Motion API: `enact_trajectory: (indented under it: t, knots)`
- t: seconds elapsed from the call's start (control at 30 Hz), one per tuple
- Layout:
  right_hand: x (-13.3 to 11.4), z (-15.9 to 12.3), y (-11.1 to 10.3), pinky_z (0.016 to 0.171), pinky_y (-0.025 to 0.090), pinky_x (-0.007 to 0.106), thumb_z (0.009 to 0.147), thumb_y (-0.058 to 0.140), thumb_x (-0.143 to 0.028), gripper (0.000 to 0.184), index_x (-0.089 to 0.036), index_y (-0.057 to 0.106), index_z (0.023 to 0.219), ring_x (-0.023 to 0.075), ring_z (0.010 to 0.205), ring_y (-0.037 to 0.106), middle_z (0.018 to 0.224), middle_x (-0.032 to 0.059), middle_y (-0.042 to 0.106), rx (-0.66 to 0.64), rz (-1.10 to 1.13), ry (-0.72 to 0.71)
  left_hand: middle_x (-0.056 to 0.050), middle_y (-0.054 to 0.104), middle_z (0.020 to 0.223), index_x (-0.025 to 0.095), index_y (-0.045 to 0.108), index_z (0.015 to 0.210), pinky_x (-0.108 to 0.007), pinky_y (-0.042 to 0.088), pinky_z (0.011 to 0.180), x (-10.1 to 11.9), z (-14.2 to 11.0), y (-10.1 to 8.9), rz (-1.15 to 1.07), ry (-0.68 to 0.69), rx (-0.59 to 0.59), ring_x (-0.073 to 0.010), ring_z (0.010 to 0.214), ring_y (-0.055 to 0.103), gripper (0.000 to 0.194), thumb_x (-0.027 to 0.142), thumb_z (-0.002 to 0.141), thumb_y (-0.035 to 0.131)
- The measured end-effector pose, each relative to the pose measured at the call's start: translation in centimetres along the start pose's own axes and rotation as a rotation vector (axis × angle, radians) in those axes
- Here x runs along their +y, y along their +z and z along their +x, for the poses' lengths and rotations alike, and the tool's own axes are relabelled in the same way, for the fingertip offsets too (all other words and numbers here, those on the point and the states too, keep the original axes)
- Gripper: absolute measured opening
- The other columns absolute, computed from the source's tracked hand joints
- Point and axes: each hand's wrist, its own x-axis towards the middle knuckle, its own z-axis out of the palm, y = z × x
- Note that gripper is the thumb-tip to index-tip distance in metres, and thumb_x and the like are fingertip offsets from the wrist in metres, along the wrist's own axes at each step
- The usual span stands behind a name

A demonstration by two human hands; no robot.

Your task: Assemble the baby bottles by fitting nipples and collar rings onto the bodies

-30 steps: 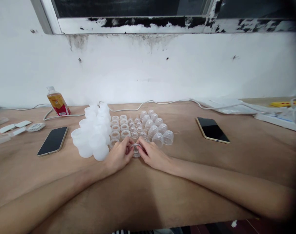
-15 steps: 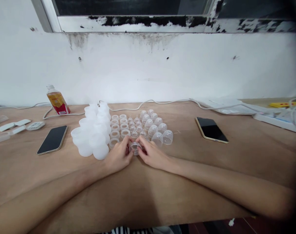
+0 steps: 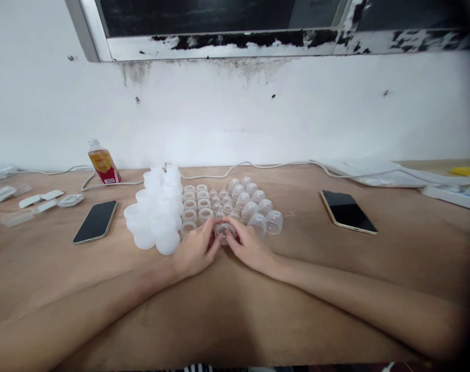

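Note:
My left hand [image 3: 200, 247] and my right hand [image 3: 250, 247] meet at the front of the rows, fingers curled round a clear baby bottle collar ring [image 3: 225, 235]. Both thumbs press at its near side; whether a nipple sits inside it I cannot make out. Just beyond my fingers stand clear collar rings [image 3: 189, 204] in two rows, and beside them small clear bottle nipples [image 3: 217, 200]. Clear dome caps [image 3: 249, 212] line up behind my right hand. Frosted white bottles [image 3: 166, 240] stand in a cluster left of my left hand.
A phone [image 3: 95, 222] lies at the left, another phone [image 3: 347, 212] at the right. A drink bottle [image 3: 104, 164] stands near the wall. White plastic pieces [image 3: 41, 199] lie far left. A white cable [image 3: 254, 165] runs along the back of the wooden table [image 3: 304, 320].
The view has shifted, so everything sits slightly further right. Both hands stay on the collar ring; my thumbs have moved in over it.

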Motion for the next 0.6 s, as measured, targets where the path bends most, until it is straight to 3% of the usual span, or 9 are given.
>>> enact_trajectory:
  t: [0.13, 0.23, 0.3, 0.4, 0.5, 0.6]
  knots:
    - [-0.2, 0.0, -0.3, 0.054, 0.036, 0.022, 0.078, 0.037, -0.016, 0.031, -0.020, 0.049, 0.107, 0.0109, 0.054, 0.049, 0.063, -0.0014, 0.055, -0.019, 0.025, -0.017, -0.003, 0.057, 0.081, 0.017, 0.036, 0.106, -0.023, 0.042, 0.059, 0.4, -0.3, -0.2, 0.132, 0.053, -0.001, -0.0131, 0.065, 0.055, 0.024, 0.016, 0.083, 0.030]
    - [0.1, 0.1, -0.2, 0.057, 0.038, 0.022, 0.076, 0.036, -0.011, 0.036, -0.020, 0.050, 0.108, 0.0112, 0.060, 0.051, 0.069, -0.0005, 0.057, 0.012, 0.073, -0.051, -0.008, 0.056, 0.093, 0.015, 0.038, 0.107, -0.029, 0.044, 0.062, 2.3, -0.6, -1.4, 0.363, 0.071, -0.049, -0.0186, 0.078, 0.055, 0.026, 0.024, 0.084, 0.029]
    - [0.4, 0.2, -0.1, 0.058, 0.038, 0.022, 0.074, 0.036, -0.008, 0.037, -0.020, 0.051, 0.105, 0.0112, 0.063, 0.051, 0.074, 0.0002, 0.058, 0.028, 0.121, -0.062, -0.010, 0.053, 0.098, 0.015, 0.040, 0.108, -0.034, 0.045, 0.067, 4.1, -0.9, -3.3, 0.520, 0.118, -0.069, -0.0234, 0.088, 0.052, 0.033, 0.035, 0.082, 0.035]
    - [0.7, 0.4, -0.1, 0.054, 0.037, 0.021, 0.073, 0.035, -0.007, 0.033, -0.019, 0.055, 0.097, 0.0094, 0.058, 0.049, 0.077, 0.0001, 0.059, 0.024, 0.152, -0.041, -0.010, 0.052, 0.099, 0.016, 0.048, 0.100, -0.038, 0.042, 0.074, 5.3, -1.1, -7.6, 0.712, 0.157, -0.026, -0.0250, 0.091, 0.050, 0.029, 0.034, 0.078, 0.043]
    - [0.4, 0.5, -0.1, 0.051, 0.035, 0.019, 0.074, 0.034, -0.007, 0.029, -0.018, 0.055, 0.091, 0.0073, 0.052, 0.046, 0.073, -0.0009, 0.058, 0.002, 0.175, -0.014, -0.007, 0.055, 0.098, 0.019, 0.053, 0.097, -0.037, 0.040, 0.075, 3.5, -0.8, -11.9, 0.788, 0.175, -0.076, -0.0243, 0.088, 0.051, 0.029, 0.033, 0.071, 0.052]
    - [0.0, 0.4, -0.3, 0.050, 0.035, 0.019, 0.076, 0.034, -0.009, 0.026, -0.019, 0.054, 0.091, 0.0068, 0.049, 0.045, 0.065, -0.0024, 0.055, -0.025, 0.182, -0.007, -0.001, 0.059, 0.095, 0.026, 0.057, 0.094, -0.030, 0.040, 0.072, 0.4, -0.6, -14.2, 0.679, 0.185, -0.166, -0.0204, 0.084, 0.054, 0.031, 0.036, 0.066, 0.058]
